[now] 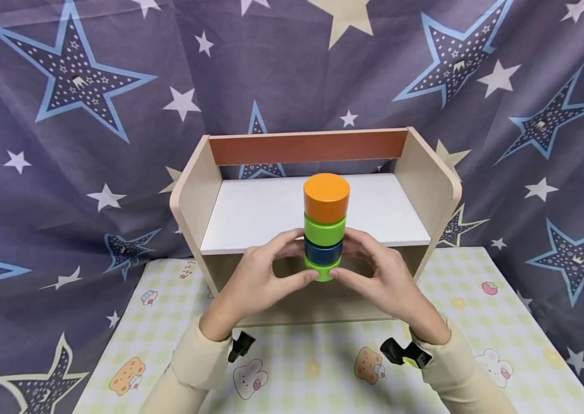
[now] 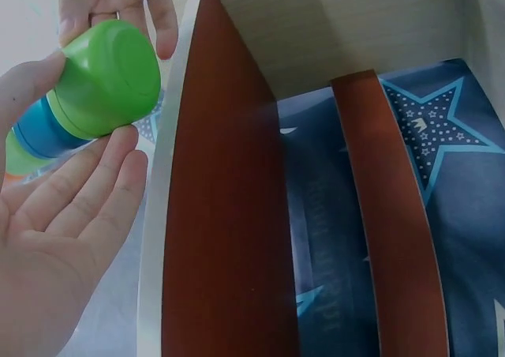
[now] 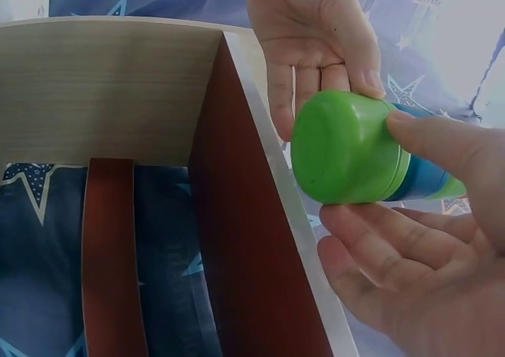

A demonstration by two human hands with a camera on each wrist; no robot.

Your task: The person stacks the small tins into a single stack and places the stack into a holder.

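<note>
A column of stacked round containers is held upright in front of the shelf in the head view. Its orange top piece (image 1: 326, 198) sits above a green tier (image 1: 325, 231), a dark blue tier (image 1: 323, 253) and a green bottom piece (image 1: 322, 271). My left hand (image 1: 263, 276) grips its lower part from the left, thumb on the bottom piece. From the right, my right hand (image 1: 382, 276) holds it the same way. Both wrist views show the closed green base (image 2: 110, 77) between thumbs and fingers. Some fingertips are hidden behind the column in the head view.
A small wooden shelf unit (image 1: 188, 195) with a white board (image 1: 250, 213) and a reddish-brown back rail (image 1: 307, 147) stands just behind the hands. Under it lies a checked tablecloth (image 1: 292, 351) with cartoon prints. A star-patterned curtain (image 1: 131, 52) hangs behind.
</note>
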